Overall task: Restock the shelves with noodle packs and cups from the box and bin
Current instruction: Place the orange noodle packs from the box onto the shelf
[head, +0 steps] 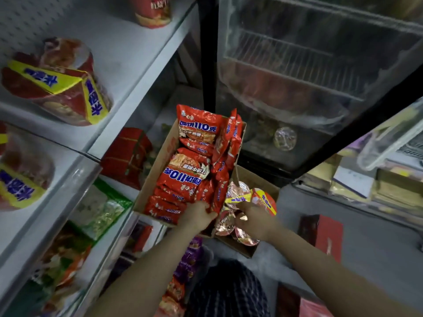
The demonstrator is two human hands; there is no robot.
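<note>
Cardboard box (150,179) holds red noodle packs (183,177). Left hand (198,216) grips one pack; right hand (254,217) grips yellow-banded cups (258,199).

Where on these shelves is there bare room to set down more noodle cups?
The top shelf has a bare stretch between the wrapped cup bundle at its left and the single red cup farther back. The shelf below has room right of its cup bundle. Lower shelves look crowded with green packs. The left hand grips packs in the box.
</note>
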